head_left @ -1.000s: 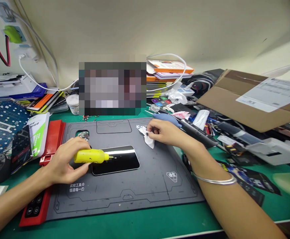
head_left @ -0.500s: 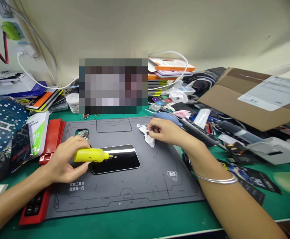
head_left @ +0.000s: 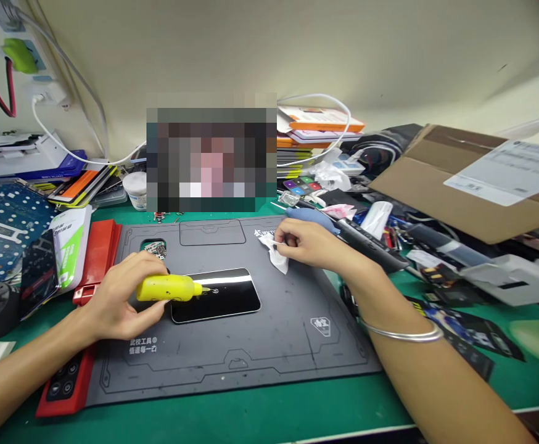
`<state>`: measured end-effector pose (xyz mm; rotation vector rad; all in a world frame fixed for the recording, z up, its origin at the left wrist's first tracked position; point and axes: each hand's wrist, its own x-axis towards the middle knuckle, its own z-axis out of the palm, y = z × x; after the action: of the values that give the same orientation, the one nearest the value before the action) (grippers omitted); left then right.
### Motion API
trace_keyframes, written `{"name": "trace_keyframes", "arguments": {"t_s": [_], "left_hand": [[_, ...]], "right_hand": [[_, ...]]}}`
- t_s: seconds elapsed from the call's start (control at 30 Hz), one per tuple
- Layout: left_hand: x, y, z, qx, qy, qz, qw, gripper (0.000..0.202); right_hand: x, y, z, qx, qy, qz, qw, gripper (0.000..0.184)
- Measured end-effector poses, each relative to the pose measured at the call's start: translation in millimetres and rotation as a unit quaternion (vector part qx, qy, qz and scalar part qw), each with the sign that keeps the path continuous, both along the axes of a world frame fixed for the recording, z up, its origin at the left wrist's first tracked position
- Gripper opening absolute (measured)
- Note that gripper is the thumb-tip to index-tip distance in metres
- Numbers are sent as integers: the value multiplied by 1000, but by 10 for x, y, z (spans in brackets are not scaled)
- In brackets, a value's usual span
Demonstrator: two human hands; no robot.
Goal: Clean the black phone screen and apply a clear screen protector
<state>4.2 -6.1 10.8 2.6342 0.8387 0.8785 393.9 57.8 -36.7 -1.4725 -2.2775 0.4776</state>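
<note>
A yellow squeeze bottle (head_left: 166, 288) lies sideways in my left hand (head_left: 124, 296), fingers and thumb closed around it. Its thin nozzle points right, over a dark-screened phone (head_left: 232, 299) lying flat on the grey work mat (head_left: 279, 345). A small shiny wet-looking mark shows on the glass by the nozzle tip; whether the tip touches the glass I cannot tell. To the right of the phone, my right hand (head_left: 306, 243) pinches a crumpled white tissue (head_left: 279, 260), which rests against the mat near its back edge.
A red panel with buttons (head_left: 63, 385) edges the mat's left side. An open cardboard box (head_left: 440, 179) leans over clutter at right. Behind the mat stand a white tub (head_left: 135, 190) and a pixelated patch. Boxes and cables crowd the back.
Both hands, the bottle and the tissue keep nearly the same places. The mark on the phone glass looks slightly farther right. The shades inside the pixelated patch differ.
</note>
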Motion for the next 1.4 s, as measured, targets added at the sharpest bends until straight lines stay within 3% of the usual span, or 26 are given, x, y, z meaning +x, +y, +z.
{"name": "trace_keyframes", "arguments": {"t_s": [1.4], "left_hand": [[4, -7, -1, -4, 1, 3, 1000, 22]], "right_hand": [[-5, -2, -4, -3, -3, -6, 1000, 7]]}}
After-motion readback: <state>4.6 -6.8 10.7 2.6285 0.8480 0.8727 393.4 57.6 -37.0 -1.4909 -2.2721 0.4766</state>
